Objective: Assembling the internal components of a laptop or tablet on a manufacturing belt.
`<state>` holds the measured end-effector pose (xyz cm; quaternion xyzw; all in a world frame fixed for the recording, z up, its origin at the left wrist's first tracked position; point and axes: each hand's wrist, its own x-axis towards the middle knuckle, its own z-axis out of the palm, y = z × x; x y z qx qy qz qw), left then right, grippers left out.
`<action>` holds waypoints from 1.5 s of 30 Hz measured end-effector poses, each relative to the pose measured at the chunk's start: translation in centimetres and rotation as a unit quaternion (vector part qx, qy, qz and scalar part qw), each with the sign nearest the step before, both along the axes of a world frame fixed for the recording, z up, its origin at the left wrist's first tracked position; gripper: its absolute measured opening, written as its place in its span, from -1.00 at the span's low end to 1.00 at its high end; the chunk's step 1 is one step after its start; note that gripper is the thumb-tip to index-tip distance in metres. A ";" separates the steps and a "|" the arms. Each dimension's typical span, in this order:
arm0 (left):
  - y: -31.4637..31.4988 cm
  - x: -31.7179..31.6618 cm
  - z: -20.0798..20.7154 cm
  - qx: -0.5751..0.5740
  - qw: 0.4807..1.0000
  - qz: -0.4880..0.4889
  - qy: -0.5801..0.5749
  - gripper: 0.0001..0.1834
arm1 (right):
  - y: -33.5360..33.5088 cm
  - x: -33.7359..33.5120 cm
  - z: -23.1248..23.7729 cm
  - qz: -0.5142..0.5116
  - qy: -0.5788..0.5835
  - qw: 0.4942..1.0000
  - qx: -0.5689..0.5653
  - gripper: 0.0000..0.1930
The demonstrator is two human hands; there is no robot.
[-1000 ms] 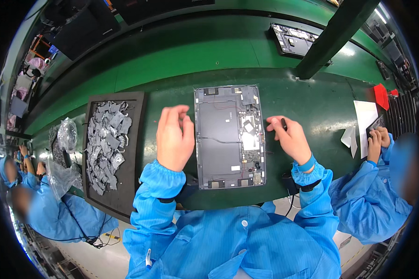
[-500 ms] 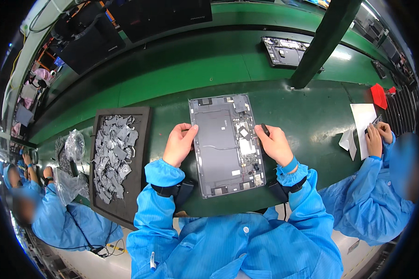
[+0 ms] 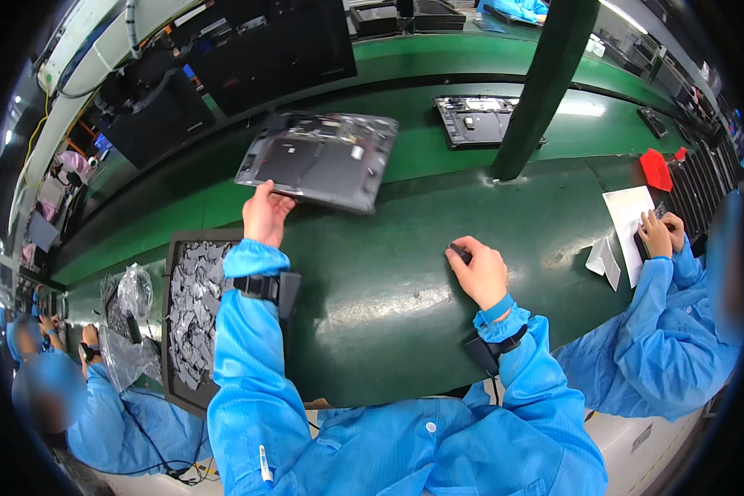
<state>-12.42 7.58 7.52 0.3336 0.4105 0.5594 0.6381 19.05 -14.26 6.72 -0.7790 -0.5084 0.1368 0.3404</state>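
Note:
My left hand (image 3: 264,215) grips the near edge of a grey rectangular device shell (image 3: 321,159) and holds it up, tilted, above the far part of the green bench (image 3: 372,281). My right hand (image 3: 477,271) rests on the bench closer to me, its fingers closed around a small dark tool (image 3: 460,253). Both arms wear blue sleeves with dark wrist straps.
A black tray of small grey metal pieces (image 3: 193,314) lies to the left. Another open device shell (image 3: 481,121) sits farther back beside a dark green post (image 3: 544,87). A co-worker's hands (image 3: 658,234) work over white paper at right; another co-worker sits at left (image 3: 45,388).
The shell lay flat on the bench between both hands; my left hand has now lifted it and carried it away toward the back. My right hand let go and stayed on the bench.

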 end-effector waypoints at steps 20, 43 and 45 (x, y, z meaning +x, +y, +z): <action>2.7 2.8 4.5 -0.006 0.902 -0.268 0.338 -0.73 | 0.0 0.2 0.0 0.017 0.012 1.000 0.012 -0.86; 10.5 32.6 -1.8 0.073 0.866 -0.087 0.487 -0.52 | 0.4 0.5 0.7 0.023 0.018 0.999 -0.029 -0.84; 10.9 32.2 -2.2 0.057 0.884 -0.026 0.462 -0.61 | 0.5 0.5 0.8 0.024 0.030 0.999 -0.034 -0.84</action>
